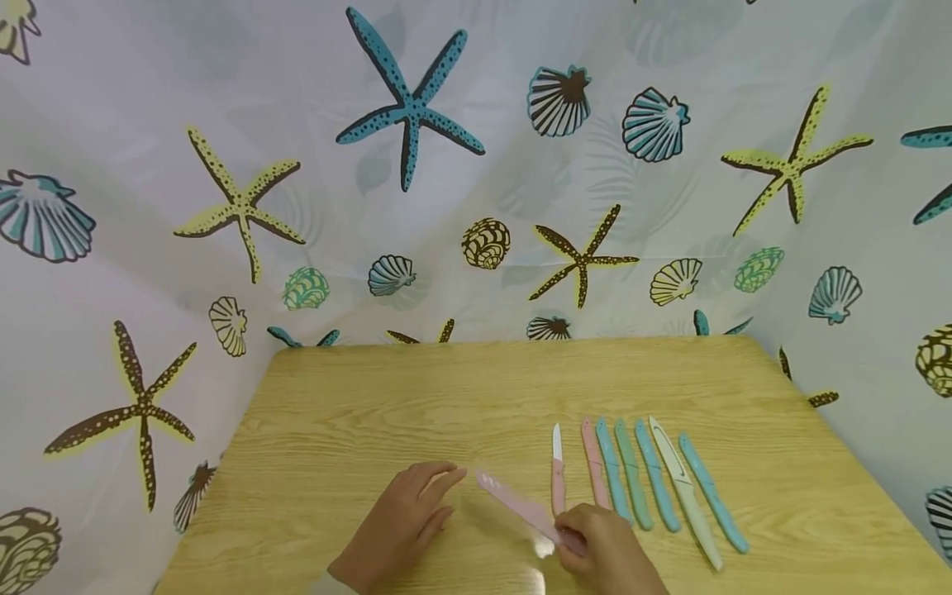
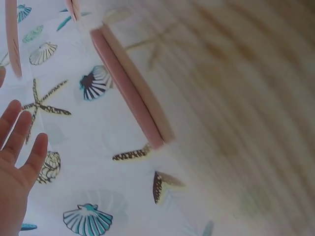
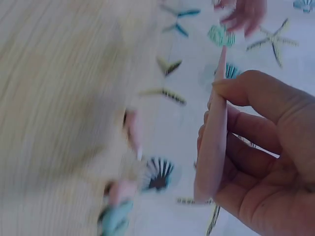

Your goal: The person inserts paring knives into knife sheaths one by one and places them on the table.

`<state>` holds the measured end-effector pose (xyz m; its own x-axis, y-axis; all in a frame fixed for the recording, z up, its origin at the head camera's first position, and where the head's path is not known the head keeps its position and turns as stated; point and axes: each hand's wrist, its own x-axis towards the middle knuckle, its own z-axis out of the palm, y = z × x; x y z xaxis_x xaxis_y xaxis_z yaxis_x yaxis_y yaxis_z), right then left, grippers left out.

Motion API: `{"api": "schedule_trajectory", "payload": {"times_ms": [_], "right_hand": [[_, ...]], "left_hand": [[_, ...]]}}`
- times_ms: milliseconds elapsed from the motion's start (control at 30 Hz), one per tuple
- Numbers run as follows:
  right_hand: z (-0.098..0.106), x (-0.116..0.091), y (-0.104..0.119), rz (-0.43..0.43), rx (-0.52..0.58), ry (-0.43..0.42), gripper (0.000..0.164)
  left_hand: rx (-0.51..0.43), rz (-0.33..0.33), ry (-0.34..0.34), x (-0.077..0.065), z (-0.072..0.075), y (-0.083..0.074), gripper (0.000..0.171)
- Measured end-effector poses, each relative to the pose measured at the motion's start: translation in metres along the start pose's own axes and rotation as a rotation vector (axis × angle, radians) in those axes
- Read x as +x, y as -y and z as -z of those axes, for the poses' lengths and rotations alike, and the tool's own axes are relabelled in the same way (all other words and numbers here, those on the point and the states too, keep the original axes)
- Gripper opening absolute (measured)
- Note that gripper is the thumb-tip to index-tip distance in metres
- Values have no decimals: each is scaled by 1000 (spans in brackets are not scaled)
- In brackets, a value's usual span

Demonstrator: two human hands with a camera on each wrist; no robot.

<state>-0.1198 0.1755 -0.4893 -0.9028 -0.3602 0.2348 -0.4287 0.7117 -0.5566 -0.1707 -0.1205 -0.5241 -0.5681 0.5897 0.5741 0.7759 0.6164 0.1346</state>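
Observation:
My right hand (image 1: 606, 545) grips a pink knife (image 1: 521, 506) by its handle, the pink blade end pointing left toward my other hand. Seen edge-on in the right wrist view, the knife's handle (image 3: 211, 152) lies between thumb and curled fingers. Just left of the knife's tip, my left hand (image 1: 405, 521) hovers with its fingers extended, holding nothing. In the left wrist view the left hand (image 2: 17, 172) shows spread fingers. Right of the held knife lies a small knife (image 1: 558, 483) with a bare blade and pink handle.
A row of knives lies on the wooden table (image 1: 357, 405): a pink knife (image 1: 593, 459), a blue knife (image 1: 612, 471), a green knife (image 1: 632, 475), another blue knife (image 1: 658, 475), a cream knife (image 1: 687, 496) and a rightmost blue knife (image 1: 714, 492). Patterned cloth (image 1: 476, 182) surrounds the table.

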Motion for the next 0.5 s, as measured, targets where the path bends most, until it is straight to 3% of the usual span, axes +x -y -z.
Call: {"api": "schedule_trajectory", "payload": {"times_ms": [233, 400, 500], "right_hand": [[57, -30, -48, -364, -95, -120, 17], [104, -51, -93, -549, -196, -80, 27], [121, -57, -115, -612, -208, -34, 31]], "left_hand": [[47, 72, 36, -18, 7, 17, 51], [70, 129, 66, -29, 14, 25, 41], [73, 142, 80, -33, 17, 27, 34]]}}
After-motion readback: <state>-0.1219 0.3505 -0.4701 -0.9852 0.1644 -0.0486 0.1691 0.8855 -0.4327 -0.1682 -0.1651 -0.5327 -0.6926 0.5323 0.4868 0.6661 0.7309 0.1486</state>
